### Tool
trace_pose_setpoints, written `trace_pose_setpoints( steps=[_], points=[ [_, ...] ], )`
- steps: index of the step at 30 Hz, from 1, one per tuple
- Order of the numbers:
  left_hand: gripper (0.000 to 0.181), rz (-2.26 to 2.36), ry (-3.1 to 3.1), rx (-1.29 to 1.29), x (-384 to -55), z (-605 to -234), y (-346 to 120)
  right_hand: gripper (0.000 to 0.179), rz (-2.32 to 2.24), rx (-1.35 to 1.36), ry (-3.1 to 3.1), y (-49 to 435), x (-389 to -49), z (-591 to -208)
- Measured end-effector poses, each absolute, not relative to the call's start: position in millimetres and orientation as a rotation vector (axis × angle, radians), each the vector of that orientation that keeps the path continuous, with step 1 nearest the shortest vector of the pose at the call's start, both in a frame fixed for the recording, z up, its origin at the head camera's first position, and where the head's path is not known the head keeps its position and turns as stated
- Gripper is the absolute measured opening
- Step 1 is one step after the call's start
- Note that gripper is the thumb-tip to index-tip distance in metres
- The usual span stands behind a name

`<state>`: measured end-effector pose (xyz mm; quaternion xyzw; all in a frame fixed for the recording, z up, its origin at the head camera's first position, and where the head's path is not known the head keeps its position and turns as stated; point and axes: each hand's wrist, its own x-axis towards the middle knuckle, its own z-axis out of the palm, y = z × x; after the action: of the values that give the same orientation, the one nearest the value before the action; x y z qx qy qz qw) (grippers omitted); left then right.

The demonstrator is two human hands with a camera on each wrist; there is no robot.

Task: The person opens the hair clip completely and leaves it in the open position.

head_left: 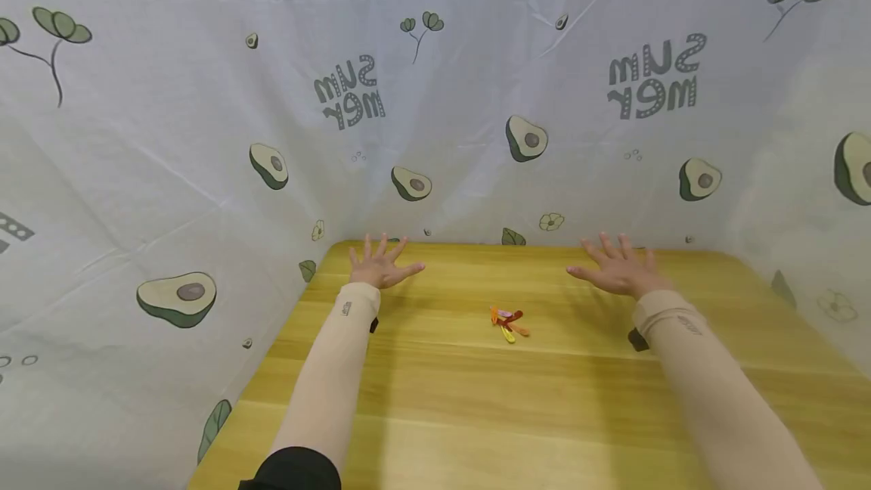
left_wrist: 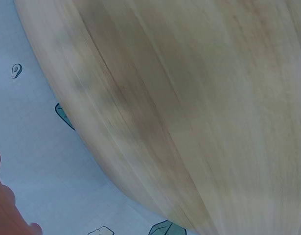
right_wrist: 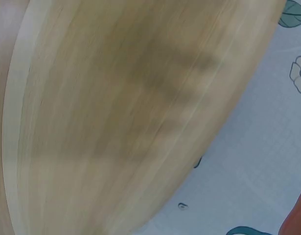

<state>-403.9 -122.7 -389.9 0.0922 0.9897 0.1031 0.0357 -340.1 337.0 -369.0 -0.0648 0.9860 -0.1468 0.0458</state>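
Both arms reach forward over the wooden table (head_left: 449, 399). In the head view my left hand (head_left: 381, 267) is at the far left part of the table, its fingers spread and straight. Opposite it, my right hand (head_left: 619, 271) has its fingers fanned out too, over the far right part. Neither hand holds anything. Between them, a little nearer to me, lies a small cluster of slim coloured pieces (head_left: 509, 324) in orange, yellow, pink and dark red. Fingers of the left hand (left_wrist: 6, 208) show in the left wrist view's corner; part of the right hand (right_wrist: 297, 218) edges into the right wrist view.
A white cloth (head_left: 463, 97) printed with avocados, leaves and mirrored lettering hangs behind the table and along its sides. The table's far edge (head_left: 469, 246) runs just below it. Soft shadows of the hands fall on the tabletop.
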Motion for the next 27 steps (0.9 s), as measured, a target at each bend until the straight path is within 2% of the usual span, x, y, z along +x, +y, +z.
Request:
trace_pose_setpoints(
  steps=[7,15,27],
  points=[
    [0.084,0.343,3.039,0.333,-405,-393,-118,0.095,-0.41,-0.208,3.007,324,-344,-371],
    [0.083,0.7,2.979,0.423,-409,-402,-105,0.088,-0.416,-0.31,2.989,303,-350,-374],
    [0.061,0.863,2.941,0.431,-396,-403,-67,0.084,-0.483,-0.443,2.95,271,-358,-386]
  ],
)
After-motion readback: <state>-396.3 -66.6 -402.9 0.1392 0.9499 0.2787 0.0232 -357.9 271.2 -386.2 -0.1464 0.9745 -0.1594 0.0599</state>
